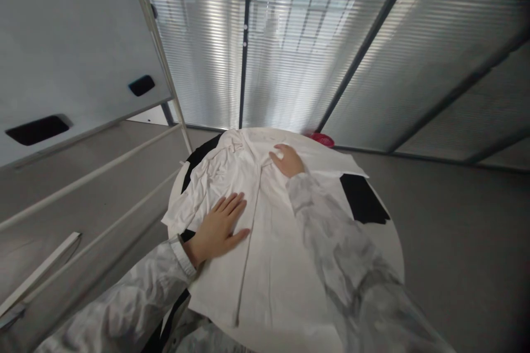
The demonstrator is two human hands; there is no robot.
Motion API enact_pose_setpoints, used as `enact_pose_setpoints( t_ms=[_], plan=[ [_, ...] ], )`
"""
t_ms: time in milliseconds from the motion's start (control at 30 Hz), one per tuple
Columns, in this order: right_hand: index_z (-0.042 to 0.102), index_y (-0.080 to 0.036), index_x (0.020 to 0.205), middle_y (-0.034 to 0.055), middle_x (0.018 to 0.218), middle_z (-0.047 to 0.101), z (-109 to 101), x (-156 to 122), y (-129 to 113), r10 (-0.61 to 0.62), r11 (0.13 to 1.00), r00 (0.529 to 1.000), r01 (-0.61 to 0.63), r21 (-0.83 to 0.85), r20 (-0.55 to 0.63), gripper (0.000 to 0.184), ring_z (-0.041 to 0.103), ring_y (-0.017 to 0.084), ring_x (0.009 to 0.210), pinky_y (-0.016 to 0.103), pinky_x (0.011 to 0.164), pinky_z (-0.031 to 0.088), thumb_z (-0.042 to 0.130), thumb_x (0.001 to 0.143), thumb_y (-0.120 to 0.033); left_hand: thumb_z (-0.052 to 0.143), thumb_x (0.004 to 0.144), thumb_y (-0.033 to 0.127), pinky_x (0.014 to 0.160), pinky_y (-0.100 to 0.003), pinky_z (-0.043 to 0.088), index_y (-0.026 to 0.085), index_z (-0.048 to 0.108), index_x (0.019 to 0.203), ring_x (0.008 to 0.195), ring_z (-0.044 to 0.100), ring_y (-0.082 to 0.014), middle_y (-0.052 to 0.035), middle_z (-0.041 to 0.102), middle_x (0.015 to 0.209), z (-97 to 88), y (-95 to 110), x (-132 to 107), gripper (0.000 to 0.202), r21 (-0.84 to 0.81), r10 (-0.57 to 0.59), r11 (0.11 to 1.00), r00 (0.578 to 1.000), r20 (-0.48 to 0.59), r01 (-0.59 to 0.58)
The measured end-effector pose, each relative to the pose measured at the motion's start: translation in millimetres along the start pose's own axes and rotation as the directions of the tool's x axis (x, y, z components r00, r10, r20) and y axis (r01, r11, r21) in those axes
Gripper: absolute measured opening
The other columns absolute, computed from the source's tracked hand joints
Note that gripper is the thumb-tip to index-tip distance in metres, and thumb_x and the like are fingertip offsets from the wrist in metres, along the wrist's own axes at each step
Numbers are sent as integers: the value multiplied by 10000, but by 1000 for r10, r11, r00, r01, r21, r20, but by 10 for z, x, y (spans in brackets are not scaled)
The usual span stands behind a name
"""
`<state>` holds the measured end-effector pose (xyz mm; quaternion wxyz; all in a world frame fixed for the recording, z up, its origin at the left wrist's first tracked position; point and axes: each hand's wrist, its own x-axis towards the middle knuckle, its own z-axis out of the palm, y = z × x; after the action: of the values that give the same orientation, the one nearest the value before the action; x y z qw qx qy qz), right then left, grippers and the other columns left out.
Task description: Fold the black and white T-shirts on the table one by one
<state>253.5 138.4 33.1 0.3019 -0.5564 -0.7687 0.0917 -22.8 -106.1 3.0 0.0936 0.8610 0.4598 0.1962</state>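
A white shirt [265, 265] lies spread on a round white table [387, 242], with its front placket running down the middle. Its left sleeve side is bunched in wrinkles, while the right sleeve stretches out flatter. My left hand [219, 229] rests flat on the left front panel, fingers extended and thumb apart. Near the upper part of the shirt, right of the placket, my right hand [287, 160] touches the cloth with fingers slightly bent and thumb apart. Black cloth [364, 198] shows from beneath the shirt on the right and at the left edge.
A red object [322, 139] sits beyond the table's far edge. Corrugated translucent panels [285, 66] form the wall ahead. At left stand a whiteboard-like panel [78, 27] and its pale frame bars [91, 179]. A white strip [39, 273] lies low on the left.
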Motion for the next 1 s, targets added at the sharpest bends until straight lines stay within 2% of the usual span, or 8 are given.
enact_pose_setpoints(
  t_ms=[100,200,267,400,500,633,833,1000],
  plan=[
    [611,-109,1489,240,1477,679,50,535,232,366,930,929,-367,-9,-47,742,629,384,1388,524,1210,460,723,942,-597,566,1093,594,1383,-585,255,210,412,1714,1713,251,-332,-145,316,1827,-11,-9,-4,747,-12,-1,1000,1000,5,1],
    [621,-57,1435,307,1438,675,163,817,401,544,838,839,-544,31,5,861,650,420,1345,531,1159,480,830,830,-633,585,1083,585,1383,-590,255,211,411,1714,1710,258,-337,-143,309,1830,-26,-21,-5,754,-16,-4,1000,1000,10,4],
    [666,-73,1358,283,1381,710,253,911,473,550,833,835,-549,67,18,773,680,398,1289,505,1119,504,865,791,-559,583,1084,587,1384,-592,252,207,408,1715,1709,259,-342,-140,301,1833,-34,-26,-4,758,-15,-9,1000,1000,14,9],
    [751,-148,1165,136,1142,801,399,1025,548,503,851,864,-497,167,13,470,737,292,1090,399,1003,555,829,739,-330,579,1085,584,1386,-594,254,215,406,1715,1709,262,-338,-133,301,1834,-51,-27,2,750,-31,-14,999,1000,11,14],
    [772,-164,1134,82,1015,807,446,1107,569,469,859,882,-446,252,-37,423,739,251,960,359,915,581,760,721,-254,584,1082,580,1385,-596,256,219,395,1719,1708,266,-334,-132,302,1834,-56,-25,7,757,-43,-17,999,1000,9,17],
    [777,-140,1138,84,952,796,428,1241,581,461,858,875,-395,329,-149,422,727,245,874,359,840,595,713,745,-280,575,1086,586,1385,-597,254,225,402,1716,1709,263,-336,-129,302,1834,-44,-35,7,747,-48,-18,999,1000,9,19],
    [732,-129,1222,118,1175,778,334,1362,649,476,866,819,-373,333,-320,468,725,225,1044,342,984,569,608,784,-236,607,1069,567,1380,-610,262,252,340,1752,1706,270,-350,-132,304,1832,-40,-46,5,797,-61,-14,998,1000,-7,14],
    [723,-172,1172,134,1159,775,348,1238,741,527,847,794,-461,263,-305,385,719,277,1136,412,1093,528,581,815,-197,604,1070,566,1385,-603,261,239,352,1744,1710,260,-340,-123,290,1838,-64,-39,3,790,-59,-23,998,1000,13,24]
  ],
)
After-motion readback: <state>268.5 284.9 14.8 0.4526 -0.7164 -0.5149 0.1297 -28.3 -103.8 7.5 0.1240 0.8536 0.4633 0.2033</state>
